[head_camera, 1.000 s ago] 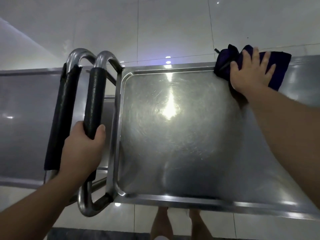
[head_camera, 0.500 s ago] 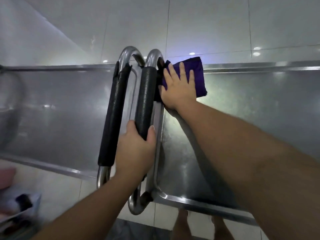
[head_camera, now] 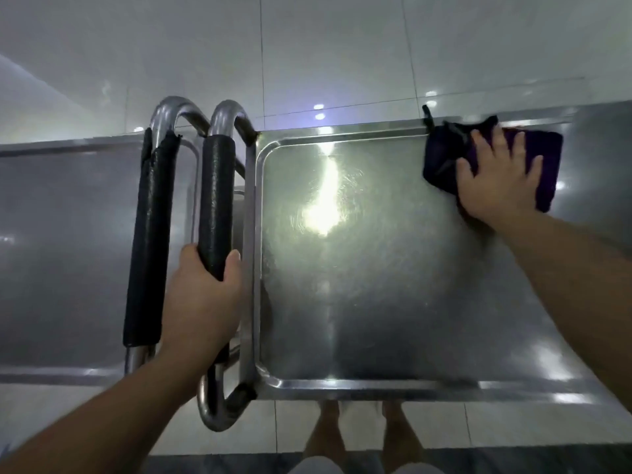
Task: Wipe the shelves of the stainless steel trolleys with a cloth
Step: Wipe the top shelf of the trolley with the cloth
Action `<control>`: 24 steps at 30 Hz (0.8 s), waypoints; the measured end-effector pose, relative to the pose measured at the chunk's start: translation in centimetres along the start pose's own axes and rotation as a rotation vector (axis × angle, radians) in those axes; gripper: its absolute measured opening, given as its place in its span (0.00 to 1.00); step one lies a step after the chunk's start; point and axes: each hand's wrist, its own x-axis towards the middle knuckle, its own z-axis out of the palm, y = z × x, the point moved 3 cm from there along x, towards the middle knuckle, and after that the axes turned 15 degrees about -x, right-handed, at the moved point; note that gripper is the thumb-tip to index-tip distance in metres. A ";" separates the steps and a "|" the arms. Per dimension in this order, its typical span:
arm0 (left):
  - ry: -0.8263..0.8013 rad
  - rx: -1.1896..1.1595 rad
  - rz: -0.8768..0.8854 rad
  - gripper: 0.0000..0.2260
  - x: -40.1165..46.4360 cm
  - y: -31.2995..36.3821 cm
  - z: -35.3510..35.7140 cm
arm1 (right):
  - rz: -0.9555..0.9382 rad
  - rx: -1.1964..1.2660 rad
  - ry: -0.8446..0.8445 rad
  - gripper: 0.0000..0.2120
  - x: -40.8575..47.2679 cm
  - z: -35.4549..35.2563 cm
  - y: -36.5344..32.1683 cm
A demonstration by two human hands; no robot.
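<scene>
second trolley (head_camera: 61, 234): off to the left of the left hand, another steel shelf parked right beside the one being wiped, its black padded handle (head_camera: 148, 241) just left of the gripped one

left hand (head_camera: 201, 302): wrapped tight around the black foam handle (head_camera: 215, 206) of the right-hand trolley, thumb on the shelf side, fingers curled round the far side

trolley shelf (head_camera: 359, 302): directly right of that hand, a scuffed stainless tray with a raised rim and a big glare spot towards the far side

purple cloth (head_camera: 547, 172): under the right hand, lying on the far right part of the shelf, up near the far rim, bunched at its left end

right hand (head_camera: 497, 179): fingers spread wide and flat, pressing down on the cloth, not gripping it

floor (head_camera: 342, 46): pale glossy tiles beyond both hands

feet (head_camera: 362, 436): person's legs showing below the near rim of the shelf, between the two arms
</scene>
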 end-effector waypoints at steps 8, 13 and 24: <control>0.011 0.010 0.006 0.11 0.2 -0.1 0.1 | 0.100 0.030 -0.017 0.34 -2.2 0.2 -1.3; 0.029 0.049 0.014 0.11 0.2 -0.1 0.0 | -0.322 0.003 0.020 0.31 -10.9 0.2 -18.3; 0.049 0.074 0.030 0.10 0.2 0.1 0.2 | -0.666 0.029 0.029 0.28 -16.3 0.7 -24.5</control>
